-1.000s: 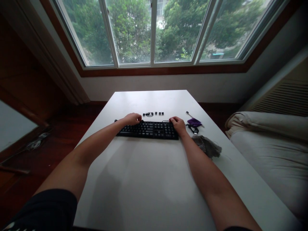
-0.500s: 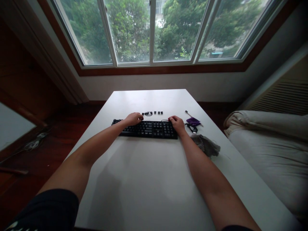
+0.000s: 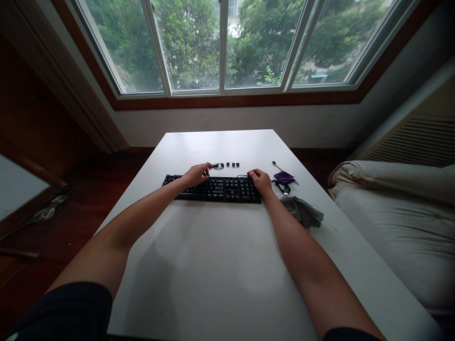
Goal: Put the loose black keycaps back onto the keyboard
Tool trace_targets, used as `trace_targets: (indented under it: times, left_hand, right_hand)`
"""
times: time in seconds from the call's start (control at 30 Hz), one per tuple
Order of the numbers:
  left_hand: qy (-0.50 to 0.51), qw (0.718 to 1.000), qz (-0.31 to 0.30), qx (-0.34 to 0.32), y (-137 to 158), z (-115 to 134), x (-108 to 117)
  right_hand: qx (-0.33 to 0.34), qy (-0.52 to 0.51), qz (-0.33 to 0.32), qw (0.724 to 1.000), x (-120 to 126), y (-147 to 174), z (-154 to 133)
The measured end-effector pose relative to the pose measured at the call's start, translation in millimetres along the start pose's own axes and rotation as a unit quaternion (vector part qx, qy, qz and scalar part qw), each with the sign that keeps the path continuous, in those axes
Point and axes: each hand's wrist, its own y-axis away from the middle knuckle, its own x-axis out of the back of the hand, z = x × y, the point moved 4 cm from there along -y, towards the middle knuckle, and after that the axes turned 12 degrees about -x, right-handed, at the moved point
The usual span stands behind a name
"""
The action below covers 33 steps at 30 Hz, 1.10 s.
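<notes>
Resting across the middle of the white table [image 3: 220, 246], the black keyboard [image 3: 216, 188] is lying flat. The right hand [image 3: 261, 181] is gripping its right end, steadying it. The left hand [image 3: 196, 173] is reaching over the back edge, fingers pinching toward 3 loose keycaps [image 3: 233, 164]; its contents are not discernible.
</notes>
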Motion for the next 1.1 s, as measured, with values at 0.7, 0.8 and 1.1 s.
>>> trace_targets:
  times: [0.7, 0.8, 1.1]
  left_hand:
    - [0.029, 0.994, -0.015, -0.107, 19.7, 29.5, -9.4]
    - [0.014, 0.996, 0.008, -0.086, 20.2, 31.5, -8.0]
    - [-0.038, 0.998, 0.015, -0.055, 23.7, 34.8, -10.7]
  right_hand:
    - [0.005, -0.005, 0.004, 1.0, 0.0, -0.4, -1.0]
    - [0.003, -0.004, 0.003, 1.0, 0.2, 0.6, -2.5]
    - [0.01, -0.003, 0.003, 1.0, 1.3, 2.0, -3.6]
